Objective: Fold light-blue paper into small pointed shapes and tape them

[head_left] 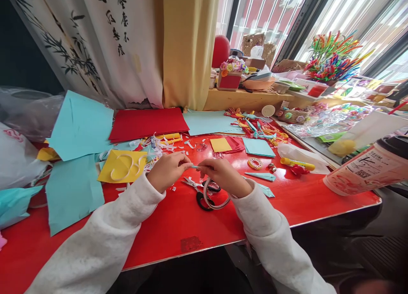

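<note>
My left hand (167,171) and my right hand (228,175) meet above the table, both closed in a pinch. Between their fingertips is a small light-blue piece of paper (194,166), mostly covered by the fingers. Under my right hand lie scissors (204,201) with black handles, blades pointing left. A roll of tape (222,206) rests over the handles, partly hidden by the right hand. To the right are narrow folded light-blue papers (260,176). A stack of light-blue squares (258,147) sits behind them, beside yellow and red squares (220,145).
Red sheets (146,124) and large blue sheets (75,196) cover the back and left of the red table (165,238). Paper scraps lie behind my left hand. A yellow glue stick (297,164) and a tilted drink cup (366,168) stand right, near the edge.
</note>
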A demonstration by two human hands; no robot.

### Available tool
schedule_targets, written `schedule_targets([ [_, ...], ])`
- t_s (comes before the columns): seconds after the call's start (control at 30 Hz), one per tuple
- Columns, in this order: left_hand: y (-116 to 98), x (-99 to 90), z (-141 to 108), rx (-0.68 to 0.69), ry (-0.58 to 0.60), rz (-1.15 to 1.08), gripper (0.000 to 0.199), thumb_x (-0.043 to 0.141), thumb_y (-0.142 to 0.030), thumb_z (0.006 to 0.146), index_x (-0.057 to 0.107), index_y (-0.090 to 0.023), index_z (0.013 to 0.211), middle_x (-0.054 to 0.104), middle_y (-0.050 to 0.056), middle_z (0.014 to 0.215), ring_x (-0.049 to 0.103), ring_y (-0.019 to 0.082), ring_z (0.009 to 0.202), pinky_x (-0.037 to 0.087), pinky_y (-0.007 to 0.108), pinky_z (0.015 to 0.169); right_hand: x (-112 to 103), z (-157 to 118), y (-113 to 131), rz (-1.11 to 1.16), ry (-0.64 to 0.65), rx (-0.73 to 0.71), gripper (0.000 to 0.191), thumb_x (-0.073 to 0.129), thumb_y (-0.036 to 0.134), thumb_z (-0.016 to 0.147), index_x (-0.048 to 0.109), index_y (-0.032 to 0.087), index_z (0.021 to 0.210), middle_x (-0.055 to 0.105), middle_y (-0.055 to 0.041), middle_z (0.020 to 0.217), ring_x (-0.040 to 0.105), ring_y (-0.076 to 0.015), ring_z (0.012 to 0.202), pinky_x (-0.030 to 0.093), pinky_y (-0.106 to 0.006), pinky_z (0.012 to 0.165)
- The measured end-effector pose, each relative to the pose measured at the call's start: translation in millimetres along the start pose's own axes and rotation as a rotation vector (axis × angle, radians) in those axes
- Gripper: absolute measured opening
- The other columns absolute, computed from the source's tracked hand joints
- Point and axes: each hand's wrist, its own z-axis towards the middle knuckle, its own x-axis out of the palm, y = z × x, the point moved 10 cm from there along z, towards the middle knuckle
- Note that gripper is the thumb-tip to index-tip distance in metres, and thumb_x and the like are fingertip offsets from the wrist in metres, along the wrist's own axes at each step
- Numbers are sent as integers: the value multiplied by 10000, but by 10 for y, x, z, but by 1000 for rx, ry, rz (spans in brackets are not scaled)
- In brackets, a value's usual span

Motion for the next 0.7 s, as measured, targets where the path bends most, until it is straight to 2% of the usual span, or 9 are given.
schedule_targets([
  [0.13,74,26,-9,-94,29,-60,158,503,-331,712,594,-202,702,624,-4,707,541,143,644,396,256,584,-28,-7,48,-33,-33,-37,181,449,271,789,585,153,805,610,-16,659,464,-64,512,302,-198,514],
  [0.23,110,77,-17,-123,100,-98,172,492,-331,711,596,-193,706,619,-1,668,535,137,600,393,245,540,-24,-6,63,-50,-30,-56,181,451,264,789,595,157,816,610,-17,658,471,-69,523,300,-200,513],
  [0.4,-51,124,-43,16,218,-58,230,464,-336,724,625,-207,826,615,12,785,539,144,716,398,253,644,-22,-2,45,-115,-29,-65,175,457,235,787,611,171,839,612,-19,677,498,-81,575,315,-197,527],
  [0.53,-122,146,-69,69,203,139,201,497,-347,709,617,-192,754,604,26,780,520,173,768,368,281,678,-13,2,76,-190,-30,-90,160,479,233,776,625,194,829,608,-23,743,514,-92,627,345,-204,558],
  [0.6,-104,111,-58,79,151,221,158,499,-307,716,594,-186,682,601,25,726,514,177,749,348,299,690,-78,21,84,-162,-98,-92,200,497,298,765,602,207,909,587,-38,842,522,-101,667,380,-219,598],
  [0.7,86,-94,-8,-20,0,186,171,537,-317,689,544,-178,592,568,16,647,494,163,686,336,293,663,-330,37,-22,-41,-378,-15,380,441,398,780,481,191,1097,507,-91,1008,526,-134,818,420,-266,725],
])
